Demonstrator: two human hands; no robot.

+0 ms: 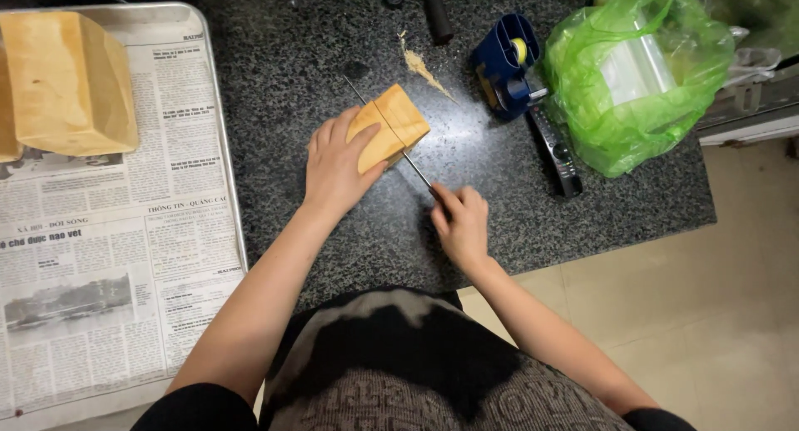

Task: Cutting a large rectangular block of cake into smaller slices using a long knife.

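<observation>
Gripping a long thin knife (398, 144) by its dark handle, the right hand (460, 223) was clenched around it, the blade running slantwise through the top of a small tan block (393, 125) that looked like bread. That block sat on the dark speckled worktop (300, 73), roughly in the middle of the view, and the left hand (334, 166) lay curled over its near left side, fingers pressed to the surface in a steady grip. A thin trail of pale crumbs (423, 66) lay just beyond the block. Farther right stood a blue tape dispenser (504, 63), with a dark narrow remote-like bar (556, 151) near it and a green plastic bag (637, 69) bulging around a clear roll. At the left, a metal tray (218, 106) lined with newspaper (108, 256) carried a larger tan loaf (68, 83), well apart from the hands. Pale floor tiles (716, 314) showed below the worktop's edge.
</observation>
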